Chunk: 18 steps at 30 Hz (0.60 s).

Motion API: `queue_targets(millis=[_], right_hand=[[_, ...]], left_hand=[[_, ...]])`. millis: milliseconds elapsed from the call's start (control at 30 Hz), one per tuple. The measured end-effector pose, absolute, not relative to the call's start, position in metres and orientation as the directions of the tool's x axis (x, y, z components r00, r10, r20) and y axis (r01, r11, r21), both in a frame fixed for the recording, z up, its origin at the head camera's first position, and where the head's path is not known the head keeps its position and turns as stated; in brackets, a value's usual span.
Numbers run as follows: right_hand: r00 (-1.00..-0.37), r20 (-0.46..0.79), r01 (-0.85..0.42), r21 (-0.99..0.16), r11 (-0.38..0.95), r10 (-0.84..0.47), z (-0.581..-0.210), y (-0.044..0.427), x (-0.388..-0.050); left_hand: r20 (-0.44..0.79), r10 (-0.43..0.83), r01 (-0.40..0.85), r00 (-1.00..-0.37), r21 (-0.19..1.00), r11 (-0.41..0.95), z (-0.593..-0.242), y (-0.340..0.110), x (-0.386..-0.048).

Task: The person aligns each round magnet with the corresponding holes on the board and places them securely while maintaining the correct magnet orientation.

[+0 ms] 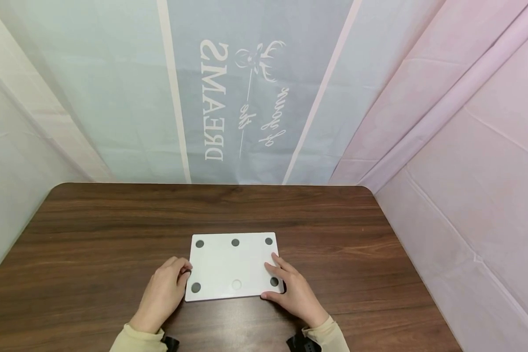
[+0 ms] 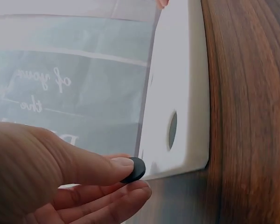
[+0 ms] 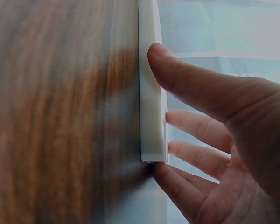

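A white rectangular board (image 1: 222, 266) lies flat on the table, with several dark round spots (image 1: 235, 242) near its edges. One pale, shallow round recess (image 1: 236, 284) sits at the middle of its near side. Beside the board's left edge, my left hand (image 1: 164, 291) pinches a small black disc (image 2: 137, 170) between thumb and fingers, just off the board's corner. My right hand (image 1: 297, 296) rests on the near right corner of the board. Its thumb (image 3: 170, 65) touches the near edge, and the other fingers spread over the top and the right edge.
The brown wood-grain table (image 1: 361, 274) has rounded far corners. Behind it hangs a pale blue-grey cloth (image 1: 255, 166) with mirrored lettering. Pale cloth walls (image 1: 475, 195) stand along both sides. A black strap (image 1: 303, 342) is at my right wrist.
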State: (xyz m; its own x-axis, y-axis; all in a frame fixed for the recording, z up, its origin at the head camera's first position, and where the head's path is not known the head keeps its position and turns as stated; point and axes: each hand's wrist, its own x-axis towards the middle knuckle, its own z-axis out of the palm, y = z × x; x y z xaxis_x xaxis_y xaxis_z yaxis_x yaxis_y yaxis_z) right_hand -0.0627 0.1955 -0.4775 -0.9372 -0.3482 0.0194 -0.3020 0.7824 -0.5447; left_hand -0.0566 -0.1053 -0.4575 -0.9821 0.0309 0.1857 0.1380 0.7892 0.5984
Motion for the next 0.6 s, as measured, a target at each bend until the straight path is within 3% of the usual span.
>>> queue_targets(millis=[600], right_hand=[[-0.935, 0.051, -0.320, -0.541, 0.778, -0.350, -0.478, 0.196, -0.063]], left_hand=[[0.175, 0.081, 0.171, -0.981, 0.593, 0.787, -0.460, -0.083, -0.057]])
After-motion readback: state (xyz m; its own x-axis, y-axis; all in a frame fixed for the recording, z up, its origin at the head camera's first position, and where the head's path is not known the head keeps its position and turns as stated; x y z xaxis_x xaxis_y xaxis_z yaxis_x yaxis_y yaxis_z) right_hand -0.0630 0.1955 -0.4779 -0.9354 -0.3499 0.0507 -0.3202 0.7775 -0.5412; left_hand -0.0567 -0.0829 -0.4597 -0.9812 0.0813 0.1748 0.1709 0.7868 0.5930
